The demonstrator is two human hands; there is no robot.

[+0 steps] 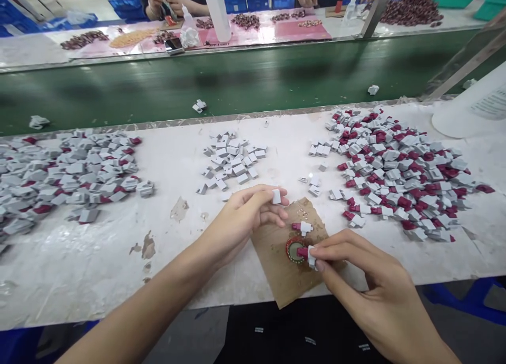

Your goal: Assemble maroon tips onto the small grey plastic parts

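Observation:
Between the thumb and fingers of my left hand (253, 211) is a small grey plastic block (276, 197). My right hand (367, 279) pinches a grey-and-maroon plastic piece (311, 257), its maroon end over a red-rimmed bottle cap (293, 242). Whether that end touches the cap's inside, I cannot tell. The cap lies on a brown cardboard square (276, 271) spotted with wet drops. Another grey-and-maroon piece (303, 227) rests on the cardboard just beyond the cap, between my two hands.
Grey blocks lie in a small pile (233, 161) ahead. Larger heaps of grey-and-maroon pieces spread at left (75, 169) and right (395, 163). A white container (474, 108) stands far right. Beyond the green conveyor belt (237, 79), other people's hands work at a table with bottles.

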